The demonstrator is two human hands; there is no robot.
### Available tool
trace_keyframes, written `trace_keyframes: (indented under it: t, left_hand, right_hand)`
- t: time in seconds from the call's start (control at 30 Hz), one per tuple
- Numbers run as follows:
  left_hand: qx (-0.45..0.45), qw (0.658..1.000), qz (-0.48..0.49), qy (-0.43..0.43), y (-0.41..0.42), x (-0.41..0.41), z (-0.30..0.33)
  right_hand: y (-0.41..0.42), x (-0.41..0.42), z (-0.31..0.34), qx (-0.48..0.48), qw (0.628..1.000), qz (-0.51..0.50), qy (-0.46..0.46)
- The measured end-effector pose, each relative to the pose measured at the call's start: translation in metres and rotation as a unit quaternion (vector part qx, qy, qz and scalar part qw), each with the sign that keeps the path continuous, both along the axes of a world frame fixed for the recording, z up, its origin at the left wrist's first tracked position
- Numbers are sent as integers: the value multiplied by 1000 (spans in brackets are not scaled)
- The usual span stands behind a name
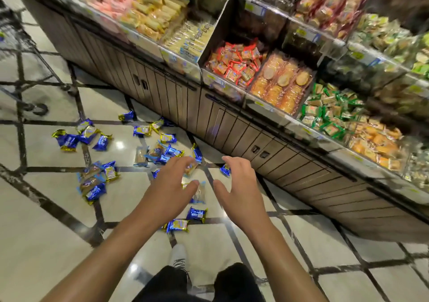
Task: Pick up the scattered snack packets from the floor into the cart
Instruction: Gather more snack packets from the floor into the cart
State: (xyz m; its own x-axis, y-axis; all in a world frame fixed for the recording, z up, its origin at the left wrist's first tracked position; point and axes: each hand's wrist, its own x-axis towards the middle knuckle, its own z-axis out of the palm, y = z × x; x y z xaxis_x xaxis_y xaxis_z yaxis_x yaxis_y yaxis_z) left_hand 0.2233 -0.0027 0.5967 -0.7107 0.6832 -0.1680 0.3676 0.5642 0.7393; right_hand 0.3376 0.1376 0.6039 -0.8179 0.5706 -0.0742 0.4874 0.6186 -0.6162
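Snack packets (177, 225) are lying all over the shiny floor (46, 220), blue and gold ones, and the nearest two are sitting just in front of the person's white shoe (178, 253). A little farther out, the left hand (170, 186) and the right hand (239, 185) are reaching down side by side with fingers spread and a bit bent. They are holding nothing yet. A see-through packet (199, 192) is lying between them, partly under the left hand. It looks like the picking up is only starting, since so many packets are waiting. Next, the hands need to come down and close around the packets right below them. More packets are lying to the left and farther away (69, 140). The cart (16, 46) is standing far off at the left edge. Shelves (267, 74) of cookies are running along the right. Every label is too blurry to read.
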Motion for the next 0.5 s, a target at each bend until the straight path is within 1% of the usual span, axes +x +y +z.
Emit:
trace_keyframes:
  t: [0.1, 0.23, 0.37, 0.5]
  left_hand:
    - [4, 999, 38, -16, 10, 7, -1]
    - [-8, 994, 109, 11, 24, 26, -3]
    - [-48, 981, 180, 47, 39, 41, -18]
    - [-91, 971, 213, 53, 55, 48, -45]
  right_hand:
    - [20, -6, -1, -4, 999, 42, -1]
    - [53, -12, -7, 1, 992, 127, 3]
    - [84, -23, -26, 2, 980, 197, -1]
    - [102, -36, -58, 23, 966, 255, -17]
